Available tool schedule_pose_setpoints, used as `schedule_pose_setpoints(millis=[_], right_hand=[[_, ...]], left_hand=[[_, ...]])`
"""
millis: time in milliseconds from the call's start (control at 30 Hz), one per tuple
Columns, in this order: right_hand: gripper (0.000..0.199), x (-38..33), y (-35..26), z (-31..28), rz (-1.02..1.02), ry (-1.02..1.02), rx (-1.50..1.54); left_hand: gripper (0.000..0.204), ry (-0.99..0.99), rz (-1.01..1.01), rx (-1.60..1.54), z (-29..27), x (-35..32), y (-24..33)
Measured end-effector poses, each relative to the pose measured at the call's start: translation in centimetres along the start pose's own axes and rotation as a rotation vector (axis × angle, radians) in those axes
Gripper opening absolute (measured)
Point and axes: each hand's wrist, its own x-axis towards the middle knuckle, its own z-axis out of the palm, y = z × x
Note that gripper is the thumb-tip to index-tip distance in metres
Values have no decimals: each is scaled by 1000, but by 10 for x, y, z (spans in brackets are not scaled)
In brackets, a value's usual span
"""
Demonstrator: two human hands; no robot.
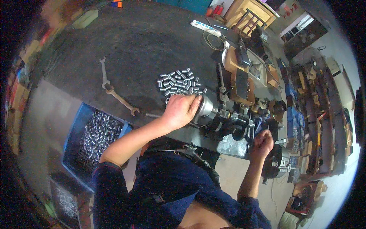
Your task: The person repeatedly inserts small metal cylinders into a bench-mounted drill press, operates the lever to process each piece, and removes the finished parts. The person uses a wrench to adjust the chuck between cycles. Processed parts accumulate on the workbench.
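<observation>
My left hand [181, 110] is closed, its fingers curled against the silver, cone-shaped chuck [206, 106] of a small bench machine. What those fingers hold, if anything, is hidden. A thin metal rod [152, 115] shows on the wrist side of this hand. Farther right, my right hand [263, 142] makes a fist beside the machine's slide [240, 121]; whatever it grips is covered by the fingers. Just beyond my left hand, many short shiny metal sleeves [179, 82] lie in a loose pile on the dark bench top [133, 42].
Two open-end wrenches [103, 72] lie end to end on the left. Below the bench edge, a blue bin [72, 137] holds many similar metal pieces. A white power strip [206, 27] and cables sit at the far right. Crowded shelves [316, 122] line the right wall.
</observation>
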Motion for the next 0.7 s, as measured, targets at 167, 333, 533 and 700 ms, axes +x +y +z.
schedule_pose_setpoints(millis=[167,333,533,700], right_hand=[[24,38,-9,20,-80,29,94],[24,17,-8,28,-158,78,75],[25,-12,44,-31,12,152,53],[18,37,105,-21,242,281,211]], left_hand=[[32,3,-12,17,2,0,2],[32,-9,-35,32,1,0,0],[31,-32,-102,-30,-4,-1,2],[32,-22,-87,-7,-5,0,1]])
